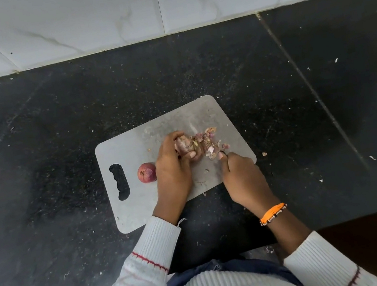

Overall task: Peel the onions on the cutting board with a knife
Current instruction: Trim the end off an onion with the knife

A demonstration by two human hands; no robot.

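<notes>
Grey cutting board [134, 148] on black worktop [35, 141]. Left hand [172, 167] grips onion [186, 146] mid-board; right hand [240, 171] closed round knife handle, blade hidden. Second onion [147, 172] near board's handle slot, peels [211, 144] beside held onion.

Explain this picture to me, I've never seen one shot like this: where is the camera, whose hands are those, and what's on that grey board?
There is no machine here. The camera sits on a person's head, looking down at their own hands. On the dark counter lies a grey cutting board. The left hand grips an onion being peeled. The right hand is closed around a knife, mostly hidden by the fingers. A second onion waits on the board, and loose peels lie beside the held one.
</notes>
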